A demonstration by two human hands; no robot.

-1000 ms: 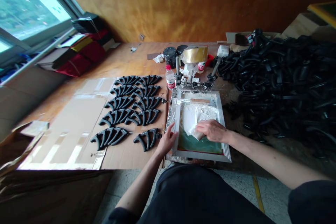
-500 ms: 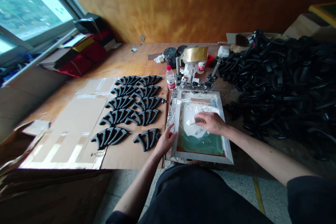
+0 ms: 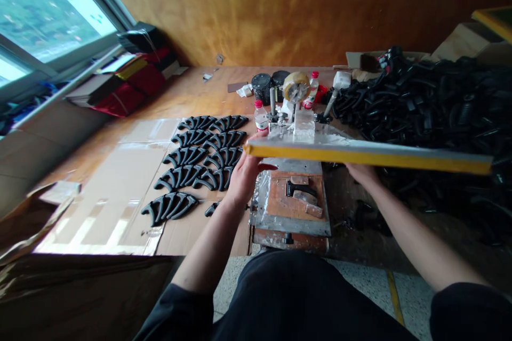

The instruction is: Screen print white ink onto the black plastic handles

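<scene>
The screen printing frame [image 3: 368, 154] is tilted up on its hinge clamps, its yellow-edged front side towards me. My left hand [image 3: 242, 178] is closed on the frame's left front corner. My right hand [image 3: 362, 173] reaches behind the frame's lower edge; its fingers are hidden, so what they hold does not show. Below the raised frame, a black curved handle [image 3: 302, 189] with small white marking lies in the wooden jig [image 3: 280, 200] on a metal base plate [image 3: 294, 224].
Rows of black handles [image 3: 184, 155] lie on cardboard [image 3: 132, 170] at the left. A large heap of black handles [image 3: 420, 101] fills the right. Behind the clamps stand bottles [image 3: 261, 116], dark tubs [image 3: 261, 88] and a tape roll [image 3: 296, 87].
The frame has swung up from lying flat, uncovering the jig and handle. My left hand has moved up to its corner. My right hand, earlier holding a scraper on white ink, is now partly hidden.
</scene>
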